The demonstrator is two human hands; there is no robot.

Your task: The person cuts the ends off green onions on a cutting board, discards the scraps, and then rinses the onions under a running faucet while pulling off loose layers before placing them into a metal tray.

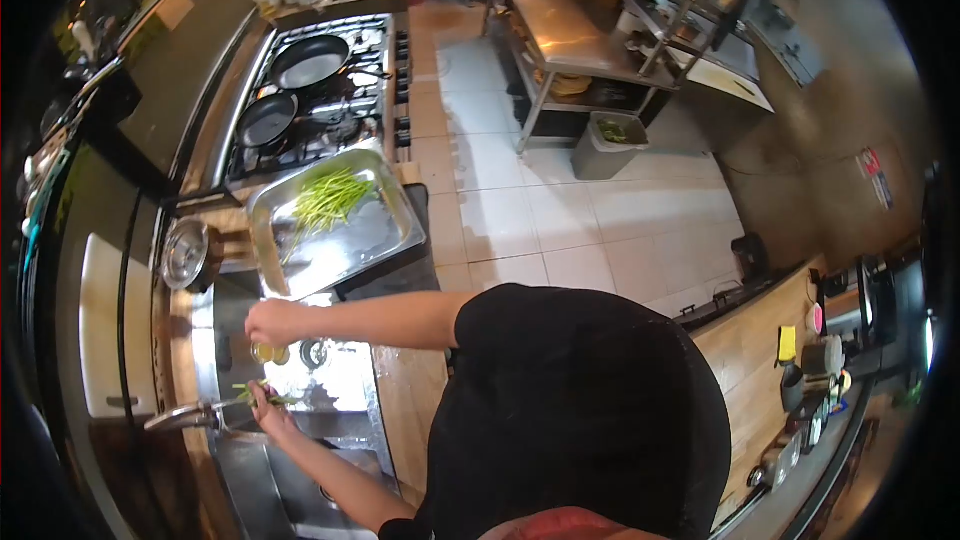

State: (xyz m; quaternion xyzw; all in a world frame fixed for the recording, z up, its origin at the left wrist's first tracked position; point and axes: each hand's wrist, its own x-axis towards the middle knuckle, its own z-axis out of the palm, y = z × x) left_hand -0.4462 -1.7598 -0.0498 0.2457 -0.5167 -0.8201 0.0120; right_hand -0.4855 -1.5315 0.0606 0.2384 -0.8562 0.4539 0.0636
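Observation:
Over the sink (345, 390), my left hand (268, 410) is closed round a few thin green stalks (243, 393), near the tap (180, 416). My right hand (277, 323) is curled closed a short way above it, fingers pointing down; what it holds, if anything, I cannot make out. Just below those fingers shows a small yellowish round thing (270, 352), beside the round drain (315, 353). A deep metal tray (395, 225) beyond my right hand carries a loose pile of the same green stalks (335, 198).
Past the tray is a gas stove (375, 45) with two black frying pans (310, 60). A metal bowl (187, 252) stands left of the tray. On the tiled floor, a grey bin (600, 160) stands by a steel table (550, 15). A wooden counter (760, 370) lies behind me.

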